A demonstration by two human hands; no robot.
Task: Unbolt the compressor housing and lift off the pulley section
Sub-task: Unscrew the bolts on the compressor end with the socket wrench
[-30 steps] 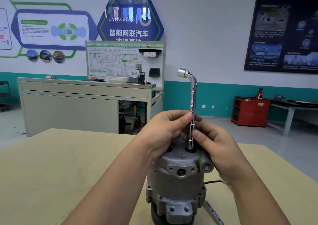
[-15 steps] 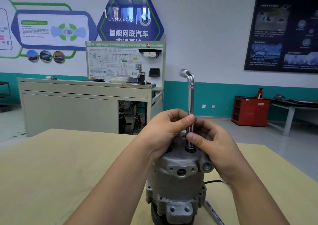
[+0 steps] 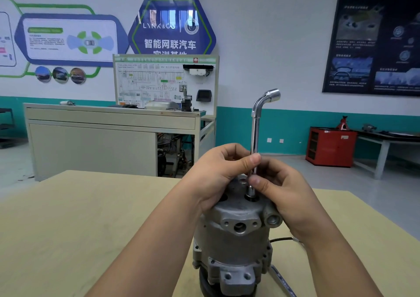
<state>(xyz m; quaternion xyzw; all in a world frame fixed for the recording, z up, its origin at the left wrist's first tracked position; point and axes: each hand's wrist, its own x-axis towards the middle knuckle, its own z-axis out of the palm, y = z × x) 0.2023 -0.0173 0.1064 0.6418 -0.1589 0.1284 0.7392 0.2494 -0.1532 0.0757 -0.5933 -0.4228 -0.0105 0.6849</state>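
I see the compressor housing (image 3: 236, 235) upright on the table (image 3: 91, 228). The socket wrench (image 3: 255, 133) stands vertical in a top bolt hole. The left hand (image 3: 218, 174) and, just below it, the right hand (image 3: 284, 190) pinch its shaft with curled fingers (image 3: 252, 160).

The grey cast-metal compressor (image 3: 234, 240) stands on end on the tabletop (image 3: 91, 228) at 6 o'clock, its dark pulley end down. A chrome L-shaped wrench (image 3: 255, 133) stands upright in a bolt recess on its top face, the bent head pointing toward 2 o'clock.
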